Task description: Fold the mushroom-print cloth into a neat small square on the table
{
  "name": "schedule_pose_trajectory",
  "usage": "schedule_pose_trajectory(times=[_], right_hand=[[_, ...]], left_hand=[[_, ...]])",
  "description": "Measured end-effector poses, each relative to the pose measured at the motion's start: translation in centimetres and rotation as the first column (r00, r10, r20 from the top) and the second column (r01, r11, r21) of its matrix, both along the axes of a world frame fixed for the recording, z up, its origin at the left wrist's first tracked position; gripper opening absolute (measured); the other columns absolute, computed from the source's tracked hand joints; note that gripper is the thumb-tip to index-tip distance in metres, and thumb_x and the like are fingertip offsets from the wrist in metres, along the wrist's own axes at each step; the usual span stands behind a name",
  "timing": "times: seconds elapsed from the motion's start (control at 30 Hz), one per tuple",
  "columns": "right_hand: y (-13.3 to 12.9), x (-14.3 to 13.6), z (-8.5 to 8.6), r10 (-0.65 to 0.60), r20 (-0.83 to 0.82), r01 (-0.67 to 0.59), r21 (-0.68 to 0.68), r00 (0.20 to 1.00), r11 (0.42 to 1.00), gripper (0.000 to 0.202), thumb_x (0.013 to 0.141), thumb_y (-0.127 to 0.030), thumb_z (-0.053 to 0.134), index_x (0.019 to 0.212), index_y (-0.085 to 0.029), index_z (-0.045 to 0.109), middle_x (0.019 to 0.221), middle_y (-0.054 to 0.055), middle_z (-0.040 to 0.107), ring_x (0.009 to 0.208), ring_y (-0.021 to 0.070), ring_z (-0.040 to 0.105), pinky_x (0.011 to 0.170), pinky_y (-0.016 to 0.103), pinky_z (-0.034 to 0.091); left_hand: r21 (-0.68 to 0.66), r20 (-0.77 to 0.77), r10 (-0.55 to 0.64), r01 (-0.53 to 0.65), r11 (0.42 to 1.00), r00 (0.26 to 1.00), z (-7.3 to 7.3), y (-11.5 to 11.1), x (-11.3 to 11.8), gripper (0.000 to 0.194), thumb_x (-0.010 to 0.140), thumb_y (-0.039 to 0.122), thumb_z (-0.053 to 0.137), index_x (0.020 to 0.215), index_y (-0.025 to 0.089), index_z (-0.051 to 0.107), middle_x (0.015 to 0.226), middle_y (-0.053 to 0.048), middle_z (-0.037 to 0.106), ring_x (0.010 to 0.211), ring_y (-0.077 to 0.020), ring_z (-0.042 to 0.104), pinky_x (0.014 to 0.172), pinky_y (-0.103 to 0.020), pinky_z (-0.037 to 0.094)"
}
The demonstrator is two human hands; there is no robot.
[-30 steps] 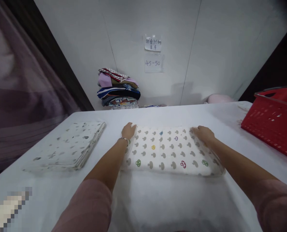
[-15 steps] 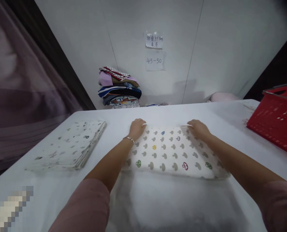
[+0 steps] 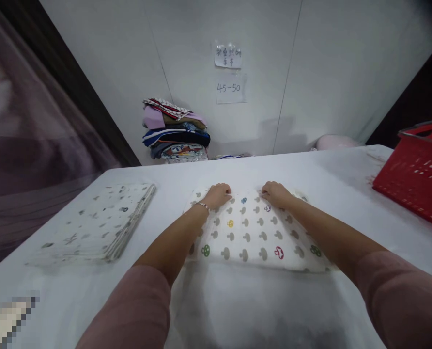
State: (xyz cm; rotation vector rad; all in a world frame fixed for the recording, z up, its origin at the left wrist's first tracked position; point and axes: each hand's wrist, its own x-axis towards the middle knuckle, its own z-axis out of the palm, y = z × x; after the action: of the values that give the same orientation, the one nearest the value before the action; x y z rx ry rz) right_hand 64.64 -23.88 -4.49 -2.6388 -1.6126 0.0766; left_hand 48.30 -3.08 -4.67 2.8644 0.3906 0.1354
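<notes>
We've got left hand (image 3: 219, 195) and right hand (image 3: 275, 195) curled nearly closed, both pinching mushroom-print cloth (image 3: 250, 230) (folded fabric (image 3: 94, 224) left of them).

Cloth (image 3: 250, 230) on table (image 3: 274, 169), fabric (image 3: 100, 220) left of it, basket (image 3: 415, 177) right, 2 signs (image 3: 231, 88) behind

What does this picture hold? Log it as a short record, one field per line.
left grip: bare hand, bracelet on the wrist, fingers pinching the mushroom-print cloth near its far edge
right grip: bare hand, fingers at the same far edge, apart from the left
surface: white table
at left: folded white cloth with scattered print
at right: perforated red basket
beyond table: pile of folded fabrics
wall: "45-50" paper below a handwritten sheet
</notes>
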Motion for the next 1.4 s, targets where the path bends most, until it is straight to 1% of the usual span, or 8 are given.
schedule_pose_trajectory(times=[0.13,0.3,0.6,0.73,0.83,0.9,1.17,1.4], right_hand=[[0.2,-0.3,0.1,0.011,0.029,-0.010,-0.030,1.000,0.999,0.021,0.088,-0.027,0.045,0.099,-0.019,0.062,0.106,0.009,0.061,0.100,0.0226,0.052,0.081,0.032,0.034],[0.5,-0.2,0.5,0.001,0.004,-0.001,-0.081,1.000,0.997,0.019,0.086,-0.026,0.048,0.097,-0.019,0.062,0.108,0.010,0.061,0.099,0.0231,0.053,0.079,0.032,0.035],[0.7,-1.0,1.9,-0.058,-0.078,0.053,-0.065,0.995,0.997,0.017,0.075,-0.020,0.056,0.090,-0.020,0.062,0.099,0.007,0.064,0.090,0.0208,0.056,0.075,0.028,0.039],[0.2,-1.1,2.3,-0.120,-0.235,0.108,-0.061,0.965,0.992,0.026,0.080,-0.032,0.054,0.104,-0.024,0.060,0.099,0.007,0.065,0.088,0.0227,0.058,0.069,0.028,0.043],[0.1,-0.6,2.4,-0.068,-0.278,0.058,-0.044,0.958,0.997,0.043,0.084,-0.045,0.049,0.121,-0.024,0.054,0.116,0.009,0.061,0.102,0.0251,0.056,0.080,0.032,0.043],[0.1,-0.3,2.4,-0.027,-0.277,0.013,-0.051,0.960,0.999,0.043,0.087,-0.048,0.041,0.119,-0.023,0.058,0.122,0.008,0.059,0.108,0.0251,0.054,0.087,0.033,0.040],[0.0,-0.2,2.0,0.004,-0.185,0.001,0.026,0.983,1.000,0.020,0.082,-0.022,0.046,0.095,-0.022,0.062,0.098,0.005,0.066,0.082,0.0187,0.057,0.068,0.026,0.040],[-0.8,-1.6,2.1,0.090,-0.076,-0.077,0.157,0.993,0.984,0.017,0.082,-0.016,0.044,0.087,-0.019,0.060,0.098,0.007,0.063,0.093,0.0187,0.053,0.073,0.026,0.039]], left_hand=[[0.032,-0.081,-0.019,0.021,0.999,0.997,0.7,0.0,0.4,0.021,0.076,0.027,0.058,0.097,0.022,0.059,0.104,-0.002,0.066,0.099,-0.0195,0.057,0.090,-0.034,0.036],[0.062,-0.113,-0.022,0.029,0.998,0.993,1.8,-0.5,0.9,0.012,0.070,0.017,0.058,0.082,0.020,0.059,0.091,-0.003,0.067,0.090,-0.0209,0.059,0.086,-0.036,0.036],[0.169,0.062,-0.016,0.006,0.986,0.998,1.7,-1.3,-1.1,0.014,0.079,0.011,0.045,0.087,0.020,0.053,0.084,-0.005,0.063,0.078,-0.0201,0.056,0.068,-0.030,0.038],[0.200,0.069,-0.029,0.014,0.980,0.997,1.8,-1.5,-1.4,0.015,0.079,0.008,0.044,0.086,0.019,0.053,0.088,-0.005,0.063,0.082,-0.0206,0.057,0.074,-0.032,0.038],[0.182,0.091,-0.060,0.042,0.982,0.994,1.7,-1.6,-1.3,0.019,0.078,0.006,0.043,0.087,0.019,0.053,0.091,-0.005,0.063,0.086,-0.0205,0.057,0.077,-0.033,0.038],[0.172,0.115,-0.079,0.059,0.983,0.990,1.5,-1.6,-1.2,0.022,0.078,0.005,0.042,0.090,0.020,0.053,0.094,-0.005,0.063,0.089,-0.0204,0.056,0.079,-0.033,0.038],[0.111,0.108,-0.062,0.050,0.993,0.992,1.1,-1.4,-1.4,0.017,0.082,0.015,0.047,0.096,0.021,0.054,0.099,-0.004,0.062,0.091,-0.0204,0.057,0.082,-0.033,0.040],[0.089,0.116,-0.060,0.050,0.995,0.991,0.8,-1.4,-1.2,0.013,0.086,0.019,0.044,0.090,0.020,0.056,0.097,-0.004,0.060,0.085,-0.0187,0.056,0.080,-0.032,0.040]])
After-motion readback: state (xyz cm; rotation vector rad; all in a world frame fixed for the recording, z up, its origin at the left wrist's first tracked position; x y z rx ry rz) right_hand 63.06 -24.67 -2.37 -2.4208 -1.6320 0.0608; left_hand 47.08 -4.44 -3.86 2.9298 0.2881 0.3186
